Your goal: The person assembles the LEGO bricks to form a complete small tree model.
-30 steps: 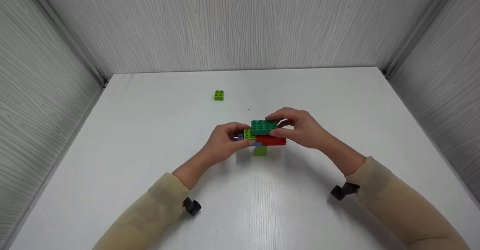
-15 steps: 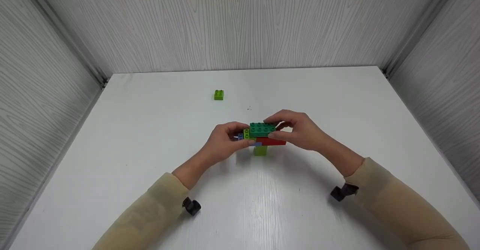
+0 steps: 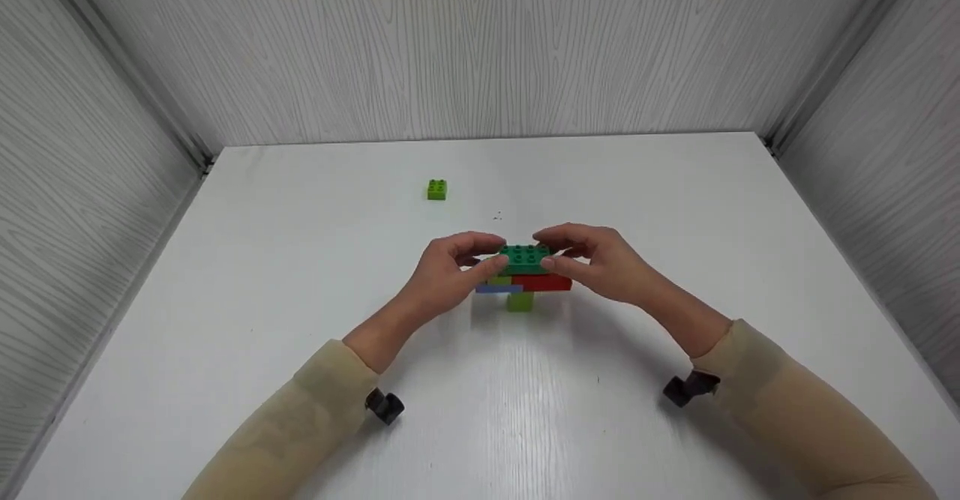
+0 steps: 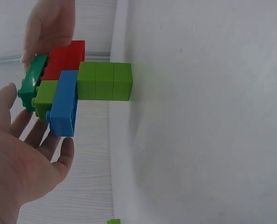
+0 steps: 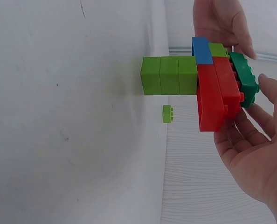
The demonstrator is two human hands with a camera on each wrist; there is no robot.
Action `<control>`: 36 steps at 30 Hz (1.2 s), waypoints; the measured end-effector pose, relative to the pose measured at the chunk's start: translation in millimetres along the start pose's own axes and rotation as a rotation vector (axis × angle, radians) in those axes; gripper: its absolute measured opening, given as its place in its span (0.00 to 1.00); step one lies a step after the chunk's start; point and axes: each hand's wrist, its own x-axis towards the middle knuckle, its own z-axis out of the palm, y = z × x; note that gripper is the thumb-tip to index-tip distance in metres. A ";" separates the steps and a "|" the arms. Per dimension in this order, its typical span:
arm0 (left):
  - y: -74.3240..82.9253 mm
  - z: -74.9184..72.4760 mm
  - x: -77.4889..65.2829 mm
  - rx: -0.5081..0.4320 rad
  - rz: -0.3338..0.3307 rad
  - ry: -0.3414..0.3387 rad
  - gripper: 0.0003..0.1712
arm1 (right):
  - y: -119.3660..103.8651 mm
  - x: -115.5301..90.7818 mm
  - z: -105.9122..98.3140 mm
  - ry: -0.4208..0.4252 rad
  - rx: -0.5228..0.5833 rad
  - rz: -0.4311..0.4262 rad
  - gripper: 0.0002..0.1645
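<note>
Your block tower stands mid-table, and the dark green brick already sits on top of it; only 1 light green brick lies apart, farther back. Your left hand and right hand pinch the ends of the dark green brick, with fingers curled narrow around it.

The top brick between my hands is dark green. Under it sit a red brick and a blue brick, with a lime-green one tucked between the layers. The stem is lime green, as is the lone brick farther off. The surface is white, the walls pale grey wood-grain, and my sleeves beige.
</note>
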 end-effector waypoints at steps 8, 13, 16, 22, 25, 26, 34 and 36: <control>-0.8 0.9 0.8 -0.064 -0.023 -0.013 0.16 | 0.0 -5.2 3.0 0.026 0.011 0.021 0.18; -1.4 -0.3 2.2 -0.083 -0.018 -0.027 0.15 | 1.5 -4.9 3.9 0.044 0.013 0.021 0.17; -1.8 -1.0 2.6 -0.089 -0.014 -0.035 0.14 | 2.1 -5.1 4.2 0.052 0.015 0.019 0.17; -1.9 -2.2 2.5 -0.081 -0.016 -0.046 0.14 | 3.4 -5.4 5.0 0.048 0.014 -0.002 0.17; -2.7 -2.6 3.3 -0.074 -0.021 -0.043 0.14 | 3.8 -5.0 5.1 0.046 0.006 -0.005 0.16; -3.0 -2.7 3.7 -0.070 -0.021 -0.043 0.14 | 3.8 -4.8 5.1 0.046 0.005 -0.007 0.16; -4.7 -2.0 5.1 -0.058 -0.028 -0.042 0.14 | 5.5 -4.6 5.1 0.047 -0.004 -0.008 0.16; -4.8 -1.8 4.4 -0.061 -0.031 -0.043 0.14 | 5.6 -5.2 5.8 0.047 -0.009 -0.014 0.15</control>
